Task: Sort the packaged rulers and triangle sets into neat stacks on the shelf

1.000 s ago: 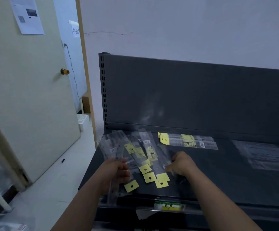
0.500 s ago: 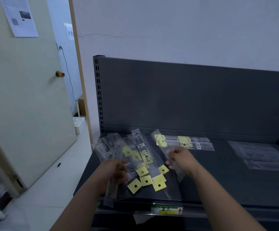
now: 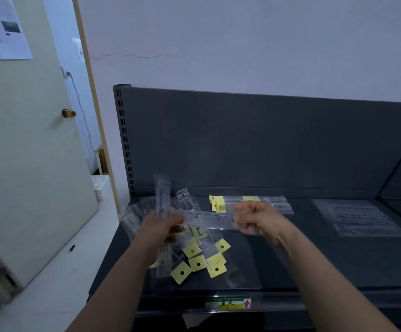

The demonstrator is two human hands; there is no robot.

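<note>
A loose pile of packaged rulers (image 3: 202, 257) in clear sleeves with yellow hang tabs lies on the dark shelf (image 3: 314, 259) at the left. My left hand (image 3: 163, 226) grips a bundle of clear ruler packs (image 3: 163, 200) that stands nearly upright. My right hand (image 3: 254, 219) grips one end of a single clear ruler pack (image 3: 209, 219), which stretches level across to the left hand above the pile. Behind the right hand lies a stack of ruler packs (image 3: 261, 203) with yellow tabs. A flat stack of clear triangle-set packs (image 3: 360, 216) lies at the right.
The shelf's dark back panel (image 3: 266, 140) rises behind. A price label (image 3: 228, 304) sits on the shelf's front rail. To the left are a door (image 3: 27, 152) with a brass knob and bare floor (image 3: 58, 271).
My right hand lifted one ruler pack out of the pile and turned it level at chest height. My left hand raised its bundle upright. The camera view shifted slightly.
</note>
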